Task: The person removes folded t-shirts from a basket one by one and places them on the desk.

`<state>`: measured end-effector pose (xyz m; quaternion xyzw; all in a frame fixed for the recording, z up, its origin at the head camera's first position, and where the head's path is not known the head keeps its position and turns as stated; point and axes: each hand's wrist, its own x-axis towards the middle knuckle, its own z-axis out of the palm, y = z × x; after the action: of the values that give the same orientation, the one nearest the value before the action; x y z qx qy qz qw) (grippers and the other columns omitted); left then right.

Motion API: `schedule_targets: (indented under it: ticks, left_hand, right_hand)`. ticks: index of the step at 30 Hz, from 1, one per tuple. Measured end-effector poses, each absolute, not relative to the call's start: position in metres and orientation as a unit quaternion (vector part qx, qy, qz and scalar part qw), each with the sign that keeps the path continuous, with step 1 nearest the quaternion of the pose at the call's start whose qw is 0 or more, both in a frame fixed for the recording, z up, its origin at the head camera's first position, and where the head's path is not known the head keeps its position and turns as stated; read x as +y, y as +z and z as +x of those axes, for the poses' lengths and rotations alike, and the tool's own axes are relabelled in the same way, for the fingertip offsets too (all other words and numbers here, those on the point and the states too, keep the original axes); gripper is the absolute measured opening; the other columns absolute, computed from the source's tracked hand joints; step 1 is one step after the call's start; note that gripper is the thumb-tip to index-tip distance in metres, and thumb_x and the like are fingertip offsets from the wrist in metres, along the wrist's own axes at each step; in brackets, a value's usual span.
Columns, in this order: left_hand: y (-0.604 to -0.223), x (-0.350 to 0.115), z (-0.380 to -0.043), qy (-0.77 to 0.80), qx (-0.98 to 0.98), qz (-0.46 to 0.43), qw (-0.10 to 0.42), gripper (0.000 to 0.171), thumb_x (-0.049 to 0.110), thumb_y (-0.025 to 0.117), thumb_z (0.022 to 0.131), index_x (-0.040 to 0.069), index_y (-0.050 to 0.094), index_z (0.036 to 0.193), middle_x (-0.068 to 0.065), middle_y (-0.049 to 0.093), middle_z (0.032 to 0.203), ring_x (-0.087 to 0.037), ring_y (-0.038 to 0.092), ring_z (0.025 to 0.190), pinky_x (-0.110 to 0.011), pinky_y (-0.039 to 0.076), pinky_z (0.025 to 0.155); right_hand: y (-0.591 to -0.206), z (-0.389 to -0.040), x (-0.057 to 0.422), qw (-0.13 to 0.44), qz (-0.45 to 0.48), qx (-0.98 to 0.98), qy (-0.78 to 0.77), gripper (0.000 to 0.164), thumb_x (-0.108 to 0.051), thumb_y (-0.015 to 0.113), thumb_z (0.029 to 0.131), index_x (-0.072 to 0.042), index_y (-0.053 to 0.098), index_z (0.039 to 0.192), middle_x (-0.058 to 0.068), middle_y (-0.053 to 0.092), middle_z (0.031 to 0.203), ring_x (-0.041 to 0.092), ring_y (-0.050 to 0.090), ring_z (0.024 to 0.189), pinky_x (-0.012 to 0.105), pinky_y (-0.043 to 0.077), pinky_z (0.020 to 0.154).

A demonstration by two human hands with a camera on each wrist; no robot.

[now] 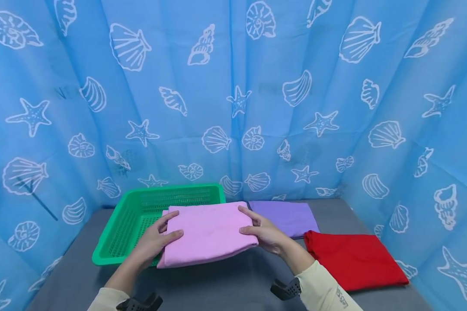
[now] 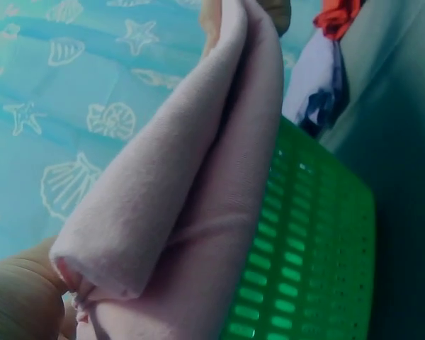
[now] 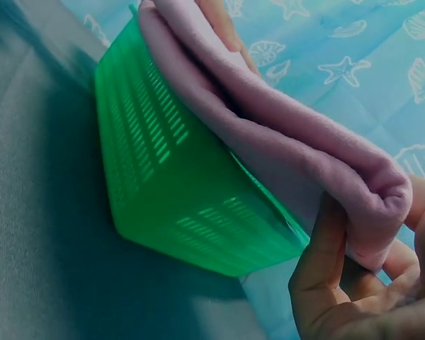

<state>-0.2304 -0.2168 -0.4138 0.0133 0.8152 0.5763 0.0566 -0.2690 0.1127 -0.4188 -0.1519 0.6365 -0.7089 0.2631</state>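
Observation:
A folded pink cloth is held up between both hands, over the near right part of a green plastic basket. My left hand grips its left edge, thumb on top and the fingers partly hidden behind and beneath. At the right edge my right hand holds it the same way; in the right wrist view its fingers press the underside. The cloth's thick folded layers show in the left wrist view. Inside the basket, the perforated floor is visible left of the cloth.
A folded purple cloth lies at the back, right of the basket. Nearer on the right is a folded red cloth. All rest on a grey-covered table. A blue curtain with white shell prints hangs behind and at both sides.

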Motion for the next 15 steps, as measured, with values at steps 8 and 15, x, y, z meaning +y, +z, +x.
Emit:
schedule_targets:
  ticks: [8,15]
  left_hand:
    - [-0.409,-0.202,-0.223,0.582,0.810,0.020,0.064,0.072,0.030,0.074,0.088,0.016,0.040,0.150,-0.032,0.023,0.156,-0.052,0.028,0.140,-0.045,0.058,0.083]
    - [-0.410,-0.186,-0.221,0.598,0.799,0.026,0.061,0.071,0.026,0.075,0.087,0.017,0.043,0.149,-0.032,0.031,0.152,-0.050,0.042,0.133,-0.043,0.059,0.078]
  right_hand:
    - [-0.422,-0.261,0.127,0.263,-0.144,0.636,-0.711,0.076,-0.012,0.058,0.095,-0.017,0.017,0.159,0.025,0.021,0.158,0.024,0.058,0.110,0.034,0.054,0.092]
    - [-0.420,-0.253,0.142,0.246,-0.133,0.649,-0.708,0.077,-0.013,0.059,0.095,-0.017,0.017,0.159,0.026,0.021,0.157,0.023,0.058,0.108,0.032,0.055,0.090]
